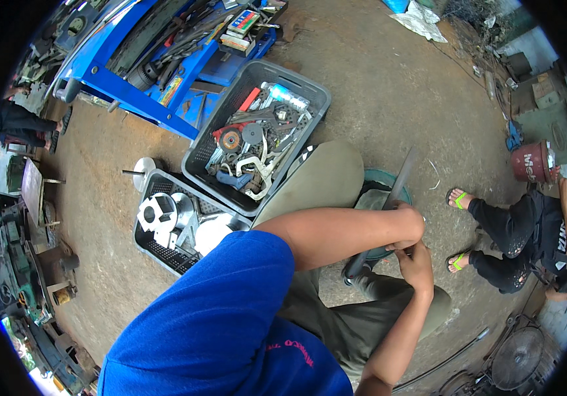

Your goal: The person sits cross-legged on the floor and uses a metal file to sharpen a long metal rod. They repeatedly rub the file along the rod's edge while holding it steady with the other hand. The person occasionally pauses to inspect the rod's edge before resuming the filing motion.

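Both your left hand (407, 228) and right hand (416, 264) grip the bar (399, 181) mid-length. Looks stiff, heavy metal. Hold low, near the bucket (379, 178).

Left hand (407, 228) and right hand (420, 264) meet, each grip closed, forearms converging.

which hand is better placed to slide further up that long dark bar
Left, probably. The left hand grips the long dark bar higher up, with bare bar above it. The right hand sits below it, so the left hand blocks its way up.
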